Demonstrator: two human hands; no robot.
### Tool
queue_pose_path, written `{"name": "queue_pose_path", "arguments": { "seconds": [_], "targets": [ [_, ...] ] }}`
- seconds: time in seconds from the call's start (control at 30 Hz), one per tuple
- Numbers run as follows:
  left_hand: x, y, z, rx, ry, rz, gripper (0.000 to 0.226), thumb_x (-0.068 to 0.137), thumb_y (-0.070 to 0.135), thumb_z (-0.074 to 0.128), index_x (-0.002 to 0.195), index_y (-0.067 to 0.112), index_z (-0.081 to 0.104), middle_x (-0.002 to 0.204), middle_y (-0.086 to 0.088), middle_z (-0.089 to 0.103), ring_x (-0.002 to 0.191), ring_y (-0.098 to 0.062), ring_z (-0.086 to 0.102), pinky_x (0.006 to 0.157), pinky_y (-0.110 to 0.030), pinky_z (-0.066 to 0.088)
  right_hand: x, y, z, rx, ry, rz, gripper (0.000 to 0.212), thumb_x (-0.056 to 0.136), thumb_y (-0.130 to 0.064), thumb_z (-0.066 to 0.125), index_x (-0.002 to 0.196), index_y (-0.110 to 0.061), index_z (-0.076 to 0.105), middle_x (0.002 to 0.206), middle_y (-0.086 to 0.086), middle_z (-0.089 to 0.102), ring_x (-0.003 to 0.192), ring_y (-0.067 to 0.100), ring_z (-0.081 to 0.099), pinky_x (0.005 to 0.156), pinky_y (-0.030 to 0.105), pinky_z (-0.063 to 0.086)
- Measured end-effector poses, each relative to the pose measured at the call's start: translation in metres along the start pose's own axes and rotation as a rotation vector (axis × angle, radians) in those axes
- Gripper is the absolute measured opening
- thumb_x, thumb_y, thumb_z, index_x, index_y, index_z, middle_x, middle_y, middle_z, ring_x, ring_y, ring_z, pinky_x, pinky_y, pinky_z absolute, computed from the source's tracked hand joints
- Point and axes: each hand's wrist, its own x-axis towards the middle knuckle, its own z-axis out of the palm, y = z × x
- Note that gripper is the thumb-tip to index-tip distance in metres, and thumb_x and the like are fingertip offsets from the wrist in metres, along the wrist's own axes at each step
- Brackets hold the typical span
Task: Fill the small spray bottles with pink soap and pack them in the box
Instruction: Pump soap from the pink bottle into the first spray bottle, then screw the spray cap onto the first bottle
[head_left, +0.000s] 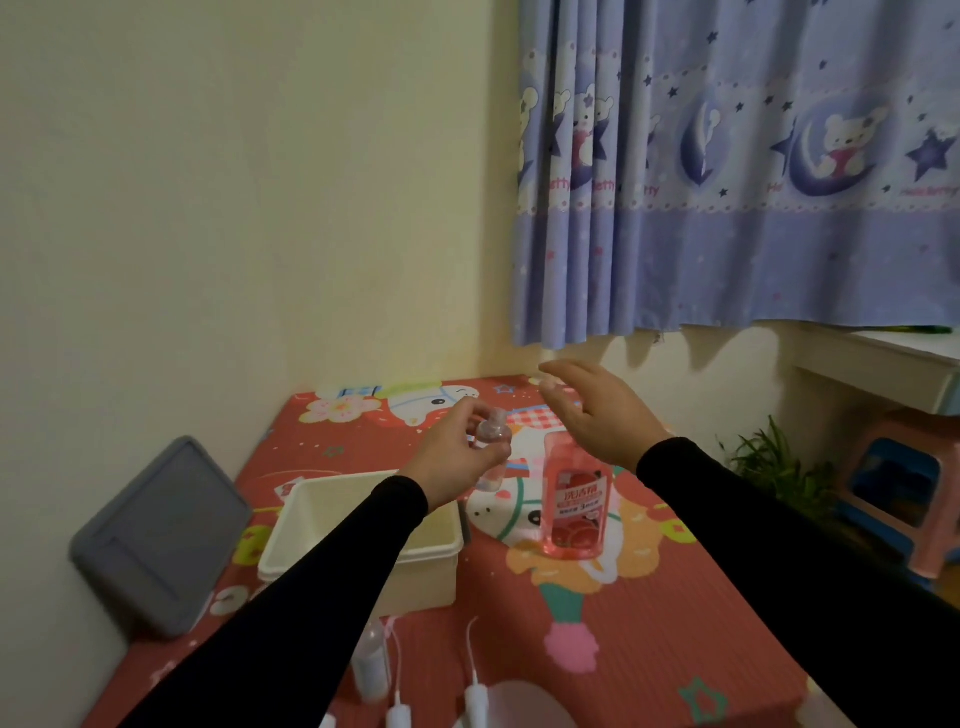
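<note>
Pinching a small spray bottle (492, 431) in the left grip (457, 457) — right grip (597, 410) released, hovering over the pink soap bottle (574, 499) — risking knocking it over.

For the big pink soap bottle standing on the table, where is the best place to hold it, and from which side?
Grip the pink soap bottle around its flat middle body, coming from its right side with the free right hand. It stands upright, that hand hovers just above it, and the left hand already holds a small spray bottle.
</note>
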Motion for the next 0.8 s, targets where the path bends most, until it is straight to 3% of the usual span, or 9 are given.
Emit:
{"name": "queue_pose_path", "arguments": {
  "seconds": [0.3, 0.4, 0.6, 0.8],
  "targets": [
    [-0.049, -0.006, -0.015, -0.035, 0.015, -0.032, 0.024, 0.086, 0.019, 0.068, 0.104, 0.022, 0.053, 0.109, -0.005, 0.062, 0.1, -0.023, 0.064, 0.085, -0.038, 0.053, -0.064, -0.018, 0.035, -0.044, -0.192, -0.083, 0.041, 0.098, -0.045, 0.045, 0.131, -0.024, 0.057, 0.131, -0.004, 0.06, 0.12, 0.014, 0.054, 0.095, 0.021, 0.036],
    [-0.062, -0.011, -0.019, -0.032, 0.041, -0.041, 0.024, 0.085, 0.02, 0.069, 0.103, 0.023, 0.054, 0.11, -0.004, 0.062, 0.101, -0.021, 0.062, 0.081, -0.036, 0.053, -0.087, -0.026, 0.05, -0.023, -0.29, -0.144, 0.039, 0.097, -0.04, 0.049, 0.131, -0.023, 0.056, 0.127, -0.002, 0.061, 0.115, 0.016, 0.057, 0.091, 0.025, 0.041],
    [-0.081, -0.019, -0.023, 0.018, 0.052, -0.063, 0.027, 0.084, 0.018, 0.07, 0.105, 0.023, 0.053, 0.107, 0.001, 0.063, 0.101, -0.015, 0.061, 0.087, -0.033, 0.051, -0.126, -0.039, 0.083, -0.005, -0.492, -0.286, 0.039, 0.094, -0.035, 0.054, 0.131, -0.025, 0.057, 0.128, 0.0, 0.06, 0.113, 0.019, 0.057, 0.092, 0.033, 0.046],
    [-0.094, -0.025, -0.026, 0.022, 0.039, -0.104, 0.028, 0.085, 0.021, 0.069, 0.106, 0.025, 0.051, 0.107, 0.002, 0.064, 0.095, -0.015, 0.063, 0.081, -0.033, 0.051, -0.146, -0.049, 0.106, -0.052, -0.656, -0.476, 0.048, 0.082, -0.009, 0.053, 0.125, -0.027, 0.062, 0.129, 0.001, 0.059, 0.118, 0.022, 0.054, 0.089, 0.036, 0.049]
  ]
}}
